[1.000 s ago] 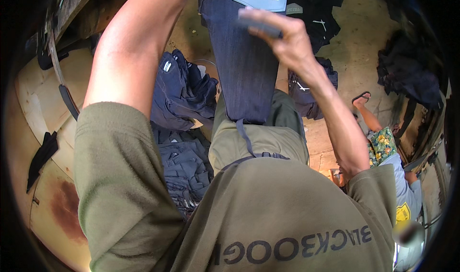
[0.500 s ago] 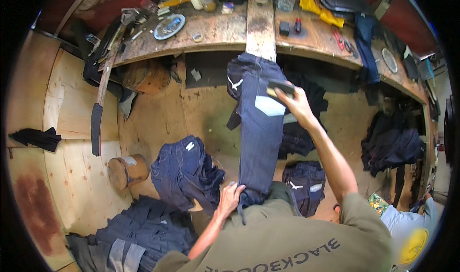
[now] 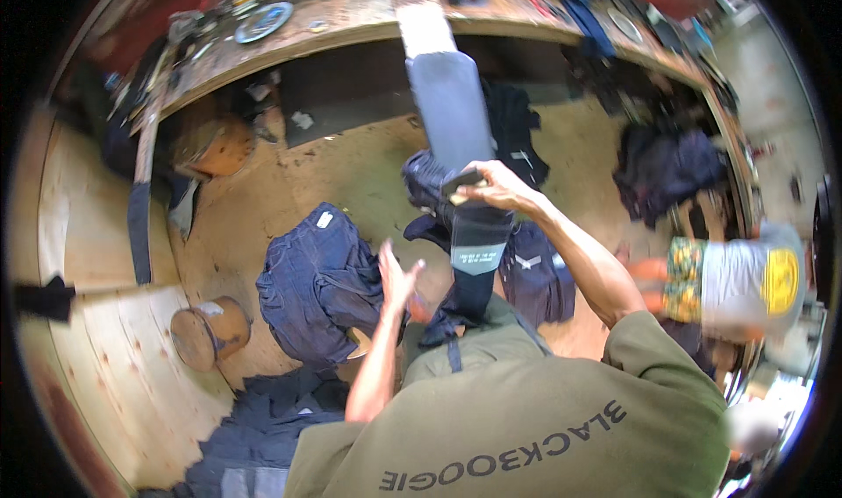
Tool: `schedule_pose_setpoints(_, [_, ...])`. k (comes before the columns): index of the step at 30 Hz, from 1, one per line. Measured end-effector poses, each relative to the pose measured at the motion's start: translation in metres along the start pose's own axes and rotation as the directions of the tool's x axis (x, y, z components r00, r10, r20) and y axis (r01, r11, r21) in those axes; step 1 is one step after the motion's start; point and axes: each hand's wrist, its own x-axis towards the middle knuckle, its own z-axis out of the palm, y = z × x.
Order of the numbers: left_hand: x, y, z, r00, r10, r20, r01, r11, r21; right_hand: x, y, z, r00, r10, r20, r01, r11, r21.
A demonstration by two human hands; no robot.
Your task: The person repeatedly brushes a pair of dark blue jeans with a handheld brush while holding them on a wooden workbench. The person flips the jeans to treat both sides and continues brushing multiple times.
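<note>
My right hand [image 3: 495, 187] grips a small dark block with a pale underside [image 3: 461, 182], perhaps a sanding block or a brush. It is over dark denim jeans [image 3: 481, 226], which lie gathered at the near end of a narrow board with a smooth blue-grey cover [image 3: 449, 103]. A pale printed patch [image 3: 478, 257] shows on the jeans below this hand. My left hand [image 3: 399, 279] is held in the air with fingers spread, between the jeans and a heap of blue denim [image 3: 320, 283]. It holds nothing.
A workbench [image 3: 351, 22] with tools and a plate [image 3: 263, 22] runs along the back. Folded jeans [image 3: 539, 274] lie right of my lap; dark garments [image 3: 671, 169] hang further right. A wooden drum [image 3: 210, 331] stands left, near piled dark cloth [image 3: 263, 428]. Another person [image 3: 732, 274] is at right.
The jeans have slid toward me, baring the board's covered part. My left hand has let go of them and lifted, fingers spread. My right hand has come nearer with the block. The view has shifted.
</note>
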Motion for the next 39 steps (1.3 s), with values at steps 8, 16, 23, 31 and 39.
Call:
schedule_pose_setpoints(8, [-0.051,0.105,0.041,0.595,0.077,0.800,-0.006,0.996,-0.091,-0.325,-0.023,-0.023,0.975,0.194,0.108,-0.182,0.977,-0.115])
schedule_pose_setpoints(16, [-0.133,0.128,0.200,0.421,0.194,0.886,-0.073,0.981,-0.180,-0.387,0.057,-0.097,0.930,0.368,-0.010,-0.358,0.897,-0.260])
schedule_pose_setpoints(23, [-0.052,0.023,0.137,0.801,-0.081,0.593,0.053,0.997,0.064,-0.360,0.273,-0.006,0.893,0.128,-0.431,-0.303,0.879,-0.368])
schedule_pose_setpoints(31, [0.099,-0.195,-0.152,0.988,-0.141,-0.062,0.150,0.794,0.589,-0.317,0.197,0.152,0.869,0.489,-0.079,-0.491,0.871,-0.008])
schedule_pose_setpoints(39, [0.266,-0.312,-0.221,0.672,-0.661,0.334,0.113,0.537,0.836,-0.144,0.092,0.203,0.777,0.581,0.241,-0.577,0.811,-0.093])
